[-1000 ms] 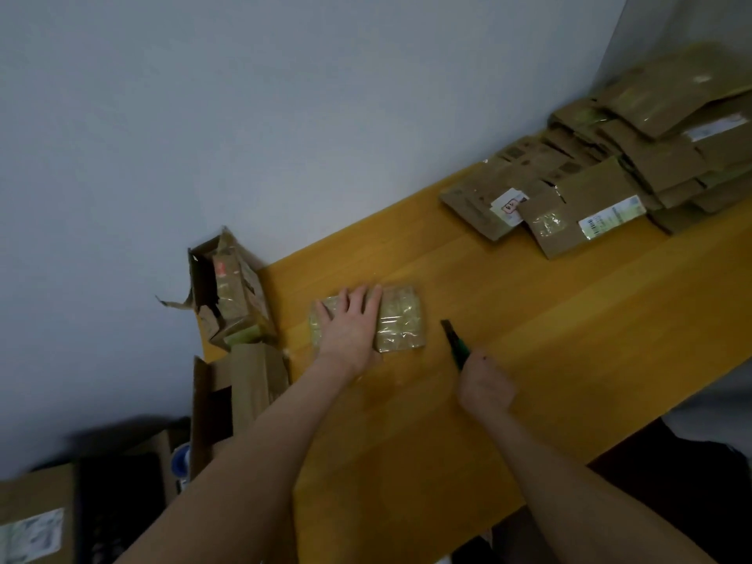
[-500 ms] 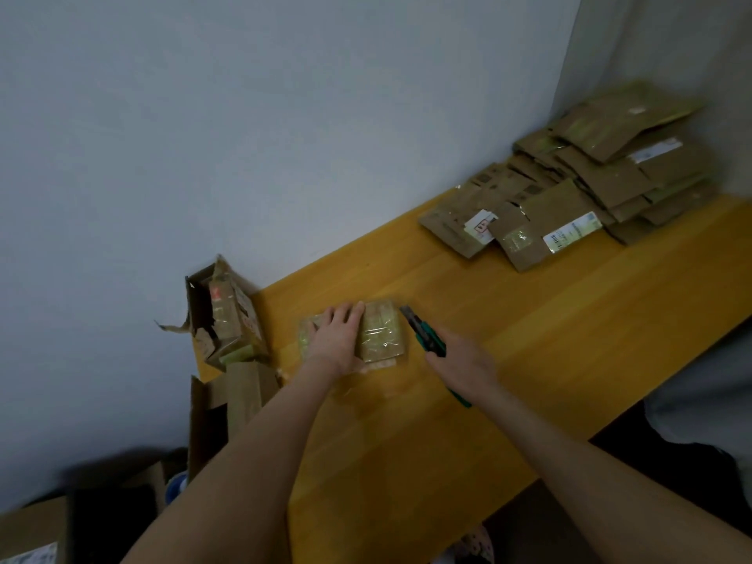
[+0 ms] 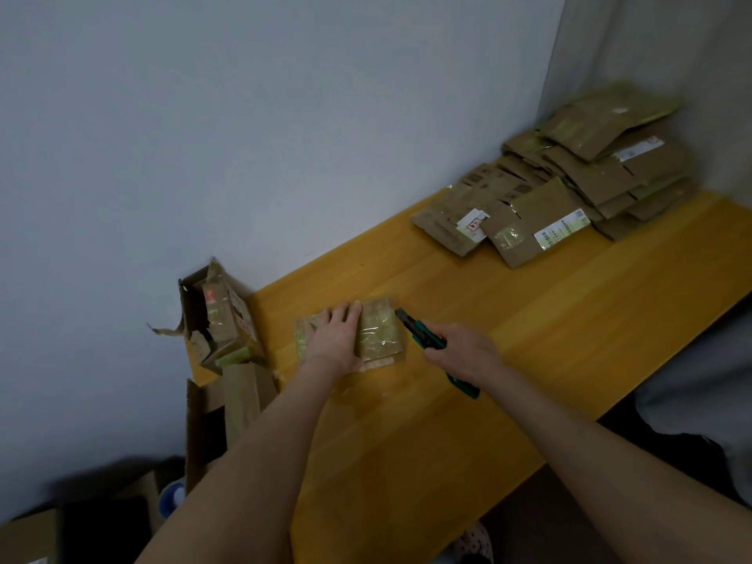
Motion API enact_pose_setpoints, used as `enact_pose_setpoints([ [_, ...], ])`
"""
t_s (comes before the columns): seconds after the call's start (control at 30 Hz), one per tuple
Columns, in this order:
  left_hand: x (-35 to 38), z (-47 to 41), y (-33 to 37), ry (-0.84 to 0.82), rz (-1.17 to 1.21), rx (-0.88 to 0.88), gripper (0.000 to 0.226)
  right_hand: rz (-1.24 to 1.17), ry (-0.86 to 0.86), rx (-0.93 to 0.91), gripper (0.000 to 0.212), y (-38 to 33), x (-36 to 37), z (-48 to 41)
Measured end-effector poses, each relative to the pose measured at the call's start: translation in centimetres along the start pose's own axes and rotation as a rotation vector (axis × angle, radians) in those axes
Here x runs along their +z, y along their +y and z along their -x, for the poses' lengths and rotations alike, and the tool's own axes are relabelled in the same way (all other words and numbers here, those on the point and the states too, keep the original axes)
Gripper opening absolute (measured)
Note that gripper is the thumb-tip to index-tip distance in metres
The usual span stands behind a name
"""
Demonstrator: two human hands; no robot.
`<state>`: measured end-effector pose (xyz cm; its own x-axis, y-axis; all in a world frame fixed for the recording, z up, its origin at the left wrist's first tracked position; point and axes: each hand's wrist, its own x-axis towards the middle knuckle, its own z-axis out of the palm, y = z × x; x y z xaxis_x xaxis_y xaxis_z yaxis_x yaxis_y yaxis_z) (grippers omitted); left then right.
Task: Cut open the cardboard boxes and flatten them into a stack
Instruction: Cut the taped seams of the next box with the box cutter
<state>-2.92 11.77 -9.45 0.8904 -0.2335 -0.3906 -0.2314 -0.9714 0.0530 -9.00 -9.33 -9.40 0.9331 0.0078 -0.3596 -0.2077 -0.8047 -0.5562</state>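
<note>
Two hands [image 3: 334, 339] [image 3: 464, 350], one green knife [image 3: 423, 337], one taped box [image 3: 380, 333], one flattened cardboard stack [image 3: 569, 185].

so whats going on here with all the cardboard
A person is breaking down boxes on a wooden table. The left hand presses flat on a small taped box, while the right hand grips a green utility knife, its tip at the box's right edge. Flattened boxes are piled at the far corner.

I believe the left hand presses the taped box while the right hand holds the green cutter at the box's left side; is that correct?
Not quite: the head view shows the right hand holding the green cutter at the taped box's right side.
</note>
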Motion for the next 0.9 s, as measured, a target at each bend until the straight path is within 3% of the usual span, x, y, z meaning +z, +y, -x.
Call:
enact_pose_setpoints([
  [0.4,-0.2,0.3,0.2,-0.001,-0.03,0.003,0.114,0.041,-0.043,-0.013,0.048,-0.2,0.2,0.8],
  [0.9,-0.7,0.7,0.2,-0.005,-0.084,0.051,0.111,0.117,-0.098,0.029,0.057,-0.6,0.2,2.9],
])
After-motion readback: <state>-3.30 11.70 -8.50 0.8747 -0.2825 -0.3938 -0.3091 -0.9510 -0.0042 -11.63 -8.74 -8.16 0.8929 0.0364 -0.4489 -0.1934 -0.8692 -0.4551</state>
